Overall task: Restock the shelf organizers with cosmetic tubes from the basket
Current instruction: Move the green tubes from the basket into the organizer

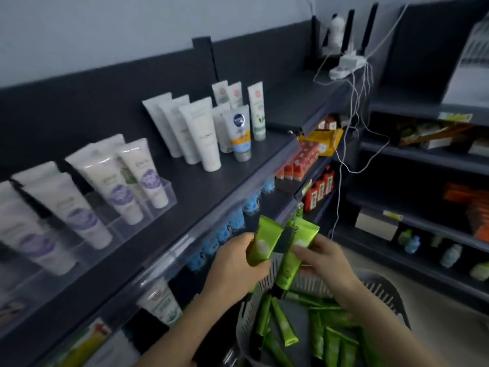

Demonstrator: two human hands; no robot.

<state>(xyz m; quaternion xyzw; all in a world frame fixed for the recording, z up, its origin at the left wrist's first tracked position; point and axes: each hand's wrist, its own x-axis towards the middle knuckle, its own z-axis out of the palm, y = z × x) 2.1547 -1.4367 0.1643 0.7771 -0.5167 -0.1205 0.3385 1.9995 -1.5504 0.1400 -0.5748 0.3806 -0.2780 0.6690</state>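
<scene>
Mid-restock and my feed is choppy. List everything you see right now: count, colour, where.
Left green tube: one, bright green, in the left hand
Right green tube: one, bright green, in the right hand
Basket tubes: many, green, lying loose in the basket
Basket: one, grey, slatted, bottom right
Clear organizers: count unclear, transparent, left on top shelf
Purple-label tubes: several, white, standing in the organizers
Plain tubes: about four, white-grey, mid shelf
Blue-logo tube: one, white with orange band, beside them
Red-logo tubes: three, white, behind it
Power strip: one, white, shelf's far end
Red boxes: several, lower shelf
Left hand: fingers grip one tube
Right hand: fingers grip the other
</scene>
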